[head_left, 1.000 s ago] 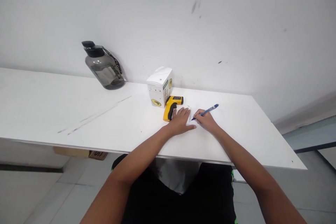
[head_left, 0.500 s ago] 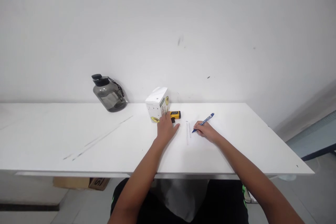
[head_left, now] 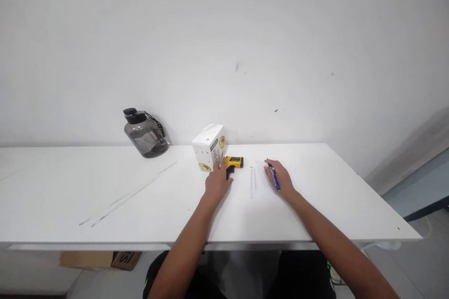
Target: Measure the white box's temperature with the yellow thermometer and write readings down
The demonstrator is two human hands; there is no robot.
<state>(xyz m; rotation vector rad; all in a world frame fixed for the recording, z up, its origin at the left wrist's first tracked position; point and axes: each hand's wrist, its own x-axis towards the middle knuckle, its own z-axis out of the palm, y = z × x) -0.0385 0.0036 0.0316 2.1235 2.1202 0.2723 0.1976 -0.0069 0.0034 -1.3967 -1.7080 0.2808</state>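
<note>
My left hand (head_left: pixel 216 182) is at the black handle of a yellow and black infrared thermometer (head_left: pixel 235 162), its thumb and forefinger around the handle and the other fingers near a white box. That box (head_left: pixel 204 152), printed with avocado pictures, stands just behind and left of the hand. My right hand (head_left: pixel 282 180) rests on the table and holds a blue pen (head_left: pixel 275 180), which slants across the inside of the hand. Left of it lies a white sheet of paper (head_left: pixel 261 191) with faint lines of writing; its edges blend into the tabletop.
A grey see-through water bottle (head_left: pixel 149 138) with a black lid and strap stands at the back left by the wall. The white table (head_left: pixel 133 196) has dark scuff marks. Beneath it, a cardboard box (head_left: pixel 87 259) sits on the floor at left.
My right hand has drawn back from the writing and the pen has turned within it. The thermometer sits slightly farther right of the box, its handle showing more, with my left thumb closer to it.
</note>
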